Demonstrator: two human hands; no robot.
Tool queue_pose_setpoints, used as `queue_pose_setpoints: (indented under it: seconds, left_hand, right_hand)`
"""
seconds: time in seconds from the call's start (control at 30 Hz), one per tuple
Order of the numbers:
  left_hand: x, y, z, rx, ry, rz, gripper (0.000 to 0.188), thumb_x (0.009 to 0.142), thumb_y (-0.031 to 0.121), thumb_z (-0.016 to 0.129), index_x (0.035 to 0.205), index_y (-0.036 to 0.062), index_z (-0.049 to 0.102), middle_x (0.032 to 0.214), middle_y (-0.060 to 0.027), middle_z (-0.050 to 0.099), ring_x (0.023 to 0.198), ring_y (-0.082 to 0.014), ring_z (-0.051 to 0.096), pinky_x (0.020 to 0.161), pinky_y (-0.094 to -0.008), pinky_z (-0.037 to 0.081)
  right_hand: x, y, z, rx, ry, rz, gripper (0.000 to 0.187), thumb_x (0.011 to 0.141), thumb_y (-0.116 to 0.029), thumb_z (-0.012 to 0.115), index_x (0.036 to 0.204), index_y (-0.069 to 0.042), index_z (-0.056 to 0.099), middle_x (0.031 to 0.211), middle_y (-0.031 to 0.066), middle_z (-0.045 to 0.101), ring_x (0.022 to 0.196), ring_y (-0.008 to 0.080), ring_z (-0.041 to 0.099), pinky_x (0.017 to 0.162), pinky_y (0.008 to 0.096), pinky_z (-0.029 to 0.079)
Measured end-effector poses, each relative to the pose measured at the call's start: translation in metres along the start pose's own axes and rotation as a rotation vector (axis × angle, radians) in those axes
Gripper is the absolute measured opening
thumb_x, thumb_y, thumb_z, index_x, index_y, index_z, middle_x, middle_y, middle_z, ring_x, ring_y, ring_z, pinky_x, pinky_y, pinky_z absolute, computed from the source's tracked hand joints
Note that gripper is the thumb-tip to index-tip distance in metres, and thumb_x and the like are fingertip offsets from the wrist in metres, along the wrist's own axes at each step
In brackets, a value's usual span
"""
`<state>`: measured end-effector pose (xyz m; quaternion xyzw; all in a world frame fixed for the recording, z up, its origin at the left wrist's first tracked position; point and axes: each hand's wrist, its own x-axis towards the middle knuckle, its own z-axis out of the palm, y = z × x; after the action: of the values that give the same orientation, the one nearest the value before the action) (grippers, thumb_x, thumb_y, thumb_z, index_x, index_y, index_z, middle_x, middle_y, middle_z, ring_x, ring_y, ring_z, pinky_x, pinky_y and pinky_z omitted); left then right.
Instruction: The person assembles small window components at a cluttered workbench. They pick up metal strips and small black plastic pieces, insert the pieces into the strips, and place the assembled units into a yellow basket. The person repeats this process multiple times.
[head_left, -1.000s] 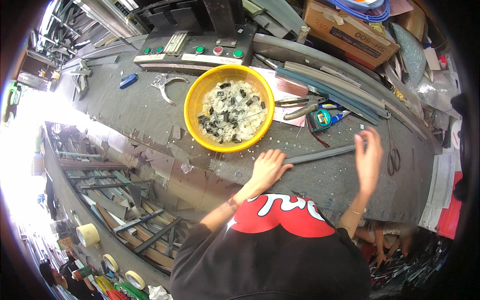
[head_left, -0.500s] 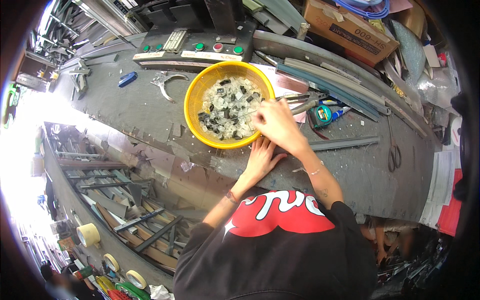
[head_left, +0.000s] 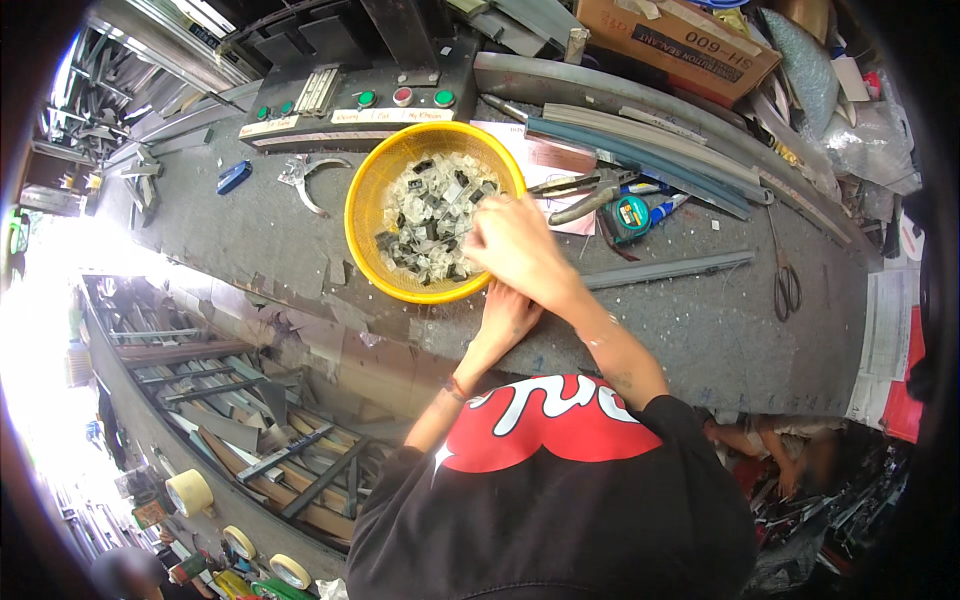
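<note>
Over yellow bowl point(head_left: 372, 190) on table point(head_left: 720, 330): right hand point(head_left: 515, 245) reaches among small clips point(head_left: 430, 215), fingers curled, grasp unclear. Left hand point(head_left: 507, 315) flat, empty, by bowl's near rim. Clips just left of right hand.

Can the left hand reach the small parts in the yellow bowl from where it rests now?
Probably yes. The left hand rests on the bench beside the yellow bowl, but the right hand already lies over the near rim, partly crowding its way.

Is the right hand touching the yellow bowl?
Touching: the head view shows the right hand lying over the yellow bowl's rim, among the small parts.
</note>
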<state>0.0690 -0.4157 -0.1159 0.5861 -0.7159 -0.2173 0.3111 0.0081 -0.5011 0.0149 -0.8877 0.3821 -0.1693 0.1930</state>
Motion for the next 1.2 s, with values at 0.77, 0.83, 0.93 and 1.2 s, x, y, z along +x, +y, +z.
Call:
queue_pose_setpoints:
  seconds: [0.77,0.83,0.93,1.2]
  left_hand:
    - [0.014,0.022,-0.013,0.075,0.067,0.088,0.022,0.087,0.025,0.056,0.095,0.0039,0.058,0.087,-0.0121,0.051,0.083,-0.0323,0.048,0.073,-0.0412,0.036]
    - [0.014,0.023,-0.013,0.085,0.068,0.092,0.022,0.087,0.025,0.056,0.095,0.0039,0.058,0.087,-0.0121,0.051,0.082,-0.0323,0.048,0.073,-0.0413,0.036]
    - [0.014,0.023,-0.015,0.073,0.052,0.08,0.024,0.087,0.026,0.057,0.095,0.0036,0.058,0.087,-0.0121,0.052,0.083,-0.032,0.048,0.074,-0.041,0.036]
    - [0.012,0.027,-0.018,0.159,-0.038,0.137,0.023,0.083,0.022,0.062,0.1,0.0071,0.059,0.092,-0.0085,0.054,0.087,-0.0304,0.048,0.077,-0.0408,0.037]
  right_hand:
    - [-0.242,0.044,0.003,0.545,0.096,0.744,0.015,0.091,-0.016,0.052,0.093,-0.002,0.057,0.058,0.0119,0.058,0.05,0.022,0.058,0.05,0.0332,0.042]
    - [-0.243,0.045,-0.001,0.569,0.043,0.789,0.016,0.091,-0.017,0.052,0.092,-0.002,0.057,0.059,0.013,0.058,0.052,0.0242,0.059,0.051,0.034,0.042]
    - [-0.24,0.044,-0.004,0.57,0.053,0.829,0.016,0.09,-0.016,0.053,0.091,-0.001,0.057,0.061,0.0143,0.059,0.055,0.0281,0.061,0.053,0.0358,0.043]
    - [-0.236,0.026,-0.002,0.424,0.094,0.804,0.018,0.089,-0.02,0.052,0.091,-0.004,0.059,0.064,0.0184,0.061,0.064,0.0396,0.06,0.058,0.0474,0.044]
